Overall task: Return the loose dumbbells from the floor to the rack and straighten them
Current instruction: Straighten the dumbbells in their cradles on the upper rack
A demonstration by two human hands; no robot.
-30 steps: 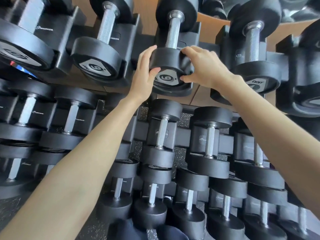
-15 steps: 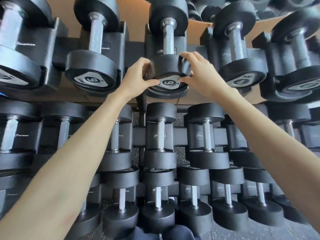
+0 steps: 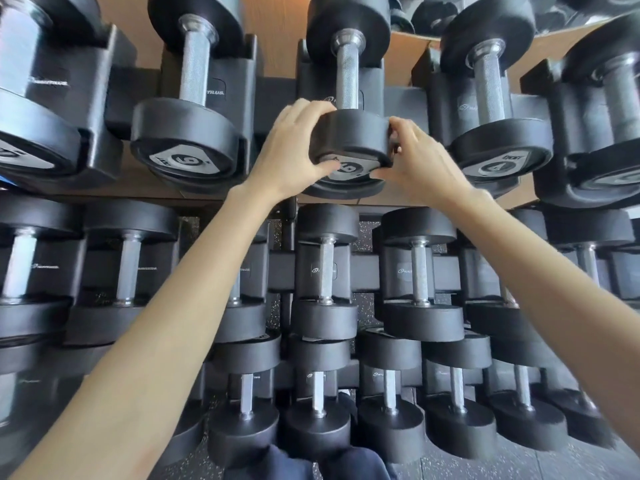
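Dumbbell (image 3: 349, 140): seated in rack (image 3: 405, 109) cradle, top tier.
Hands: my left hand (image 3: 294, 150) and right hand (image 3: 419, 161) clasp its near head.
Change: grip unchanged; view nearer.

end cap (image 3: 187, 160) – "6" | neighbouring end cap (image 3: 493, 167) – "4" | rack cradle (image 3: 216, 92) – "TILUS", partly hidden

Both bare forearms reach up and forward from the lower corners of the view, converging toward the middle. The left hand (image 3: 294, 150) is cupped, fingers curled over the top and thumb pressed underneath, clamped on the left side of a round black rubber dumbbell head (image 3: 349, 140). The right hand (image 3: 419, 164) mirrors it on the right side, fingers bent at the rim, thumb pointing inward below.
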